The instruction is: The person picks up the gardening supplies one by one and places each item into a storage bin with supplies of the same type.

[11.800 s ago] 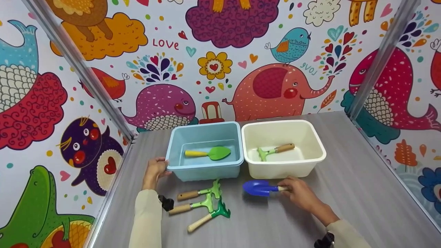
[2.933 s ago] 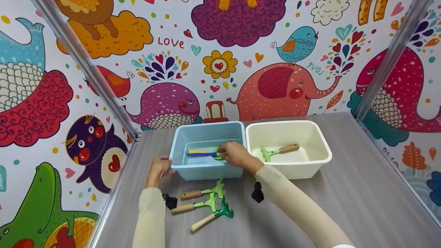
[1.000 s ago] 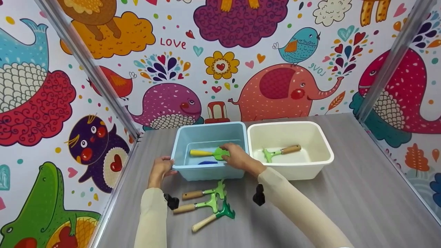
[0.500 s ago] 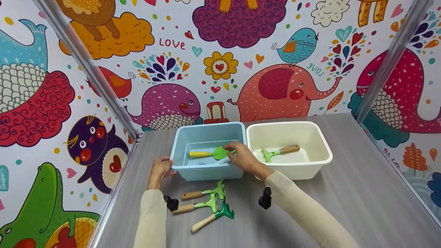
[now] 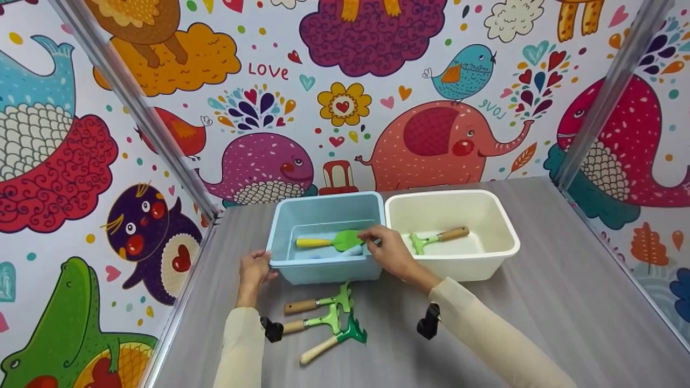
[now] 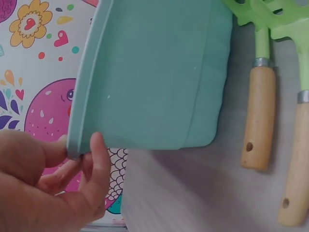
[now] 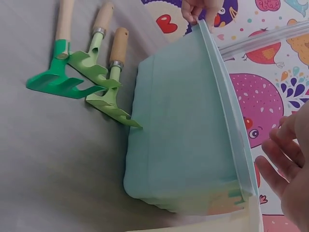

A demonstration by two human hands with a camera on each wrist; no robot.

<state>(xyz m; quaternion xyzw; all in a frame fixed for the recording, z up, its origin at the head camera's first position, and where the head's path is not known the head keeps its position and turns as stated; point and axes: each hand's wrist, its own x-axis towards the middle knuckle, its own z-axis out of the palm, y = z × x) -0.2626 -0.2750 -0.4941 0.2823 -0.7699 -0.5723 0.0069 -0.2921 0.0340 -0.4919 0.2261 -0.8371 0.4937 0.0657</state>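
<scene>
My left hand (image 5: pixel 255 269) pinches the left rim of a light blue plastic tub (image 5: pixel 323 272) between thumb and fingers; the left wrist view shows this grip (image 6: pixel 72 169). My right hand (image 5: pixel 396 253) hovers over that tub's front right corner. In the right wrist view its fingers (image 7: pixel 277 159) are loosely bent and hold nothing. Inside the tub lies a trowel with a green blade (image 5: pixel 345 240) and yellow handle, beside the right fingertips. A pale bluish shape (image 5: pixel 353 251) shows below it, too unclear to name; the blue trowel is not plainly visible, and the front wall hides part of the floor.
Right of the blue tub stands a cream tub (image 5: pixel 453 267) holding a light green hand rake (image 5: pixel 453 234). Two light green rakes (image 5: pixel 301 306) and a dark green rake (image 5: pixel 318 353) with wooden handles lie on the grey table (image 5: pixel 474 334) in front. A patterned wall (image 5: pixel 345 145) rises behind.
The right hand has carried the blue trowel from the table before the cream tub into the blue tub and let it go. It has since drawn back rightward. The left hand still holds the rim.
</scene>
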